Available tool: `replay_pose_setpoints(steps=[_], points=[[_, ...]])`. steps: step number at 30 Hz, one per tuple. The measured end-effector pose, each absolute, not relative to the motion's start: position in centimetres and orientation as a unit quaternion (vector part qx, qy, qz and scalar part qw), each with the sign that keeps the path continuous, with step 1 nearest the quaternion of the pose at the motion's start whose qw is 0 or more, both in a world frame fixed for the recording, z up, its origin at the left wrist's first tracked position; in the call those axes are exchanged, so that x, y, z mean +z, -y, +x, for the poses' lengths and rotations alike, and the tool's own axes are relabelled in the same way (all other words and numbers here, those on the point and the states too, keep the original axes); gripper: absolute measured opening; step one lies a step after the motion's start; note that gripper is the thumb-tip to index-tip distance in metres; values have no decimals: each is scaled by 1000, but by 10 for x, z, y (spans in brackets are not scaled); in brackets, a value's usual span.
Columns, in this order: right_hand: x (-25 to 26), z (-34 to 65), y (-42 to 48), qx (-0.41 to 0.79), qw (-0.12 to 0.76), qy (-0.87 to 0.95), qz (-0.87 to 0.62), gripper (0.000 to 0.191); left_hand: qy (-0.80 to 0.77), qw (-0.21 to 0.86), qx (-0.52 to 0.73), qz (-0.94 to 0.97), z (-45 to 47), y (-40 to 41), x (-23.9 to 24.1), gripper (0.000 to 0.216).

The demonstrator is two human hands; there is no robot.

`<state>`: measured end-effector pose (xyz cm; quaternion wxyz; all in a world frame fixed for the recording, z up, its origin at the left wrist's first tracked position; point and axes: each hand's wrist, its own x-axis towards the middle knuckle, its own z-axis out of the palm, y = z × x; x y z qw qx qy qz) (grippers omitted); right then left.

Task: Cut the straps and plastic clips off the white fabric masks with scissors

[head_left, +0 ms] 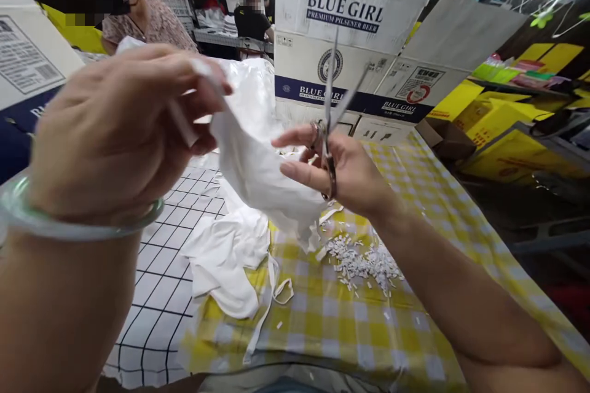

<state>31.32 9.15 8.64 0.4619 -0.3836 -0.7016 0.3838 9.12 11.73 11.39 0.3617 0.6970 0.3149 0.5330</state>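
White cloth point(258, 172) is pinched in the left grip point(115, 129) above the worktop point(322, 331), its lower end close by the right grip point(354, 178), in which scissors point(327, 126) are held by the loops, blades parted and pointed upward. The cloth could be nicked if swung into those blades; the white scraps point(369, 261) below could be scattered by its trailing end. A yellow-checked cover point(442, 209) and a black-gridded sheet point(157, 313) are laid underneath; a printed carton point(341, 67) is stood behind, and two people point(157, 24) are seen beyond
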Motion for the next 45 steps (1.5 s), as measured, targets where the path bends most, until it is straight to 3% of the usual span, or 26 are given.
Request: replay_pose_setpoints(steps=[3, 5, 7, 10, 13, 16, 19, 21, 23, 27, 29, 33, 36, 39, 42, 45], points=[[111, 296, -117, 388, 474, 710, -347, 22, -277, 331, 527, 732, 119, -130, 139, 29], [125, 292, -135, 344, 504, 696, -378, 15, -251, 313, 534, 744, 132, -140, 139, 59], [141, 298, -155, 272, 545, 678, -410, 24, -249, 288, 539, 752, 140, -154, 123, 72], [166, 316, -189, 210, 586, 673, -398, 41, -295, 278, 441, 801, 152, -180, 79, 48], [179, 341, -222, 168, 628, 675, -350, 20, -365, 290, 351, 812, 167, -212, 34, 25], [166, 376, -237, 109, 621, 664, -402, 5, -424, 280, 356, 784, 171, -232, 6, 24], [121, 404, -217, 81, 517, 650, -551, 4, -446, 239, 355, 786, 151, -214, -14, 38], [74, 401, -179, 38, 485, 647, -587, 8, -444, 226, 343, 796, 131, -179, -27, 26], [19, 376, -128, 136, 445, 672, -576, 10, -465, 278, 320, 777, 110, -136, -40, 12], [-78, 295, -41, 324, 264, 706, -572, 24, -534, 473, 301, 633, 82, -65, -65, 21], [-99, 272, -22, 352, 244, 694, -579, 24, -527, 574, 261, 569, 74, -42, -71, 26], [-80, 283, -9, 421, 303, 621, -588, 20, -486, 689, 214, 492, 75, -8, -67, 35], [-49, 301, 16, 508, 381, 549, -543, 31, -436, 782, 264, 357, 95, 12, -58, 27], [-38, 304, 56, 581, 395, 528, -477, 34, -364, 859, 296, 206, 117, 20, -48, 21], [-44, 306, 80, 644, 340, 531, -434, 35, -366, 852, 335, 167, 123, 12, -41, 17], [-48, 312, 60, 556, 389, 568, -466, 28, -392, 819, 327, 262, 115, 0, -36, 25]])
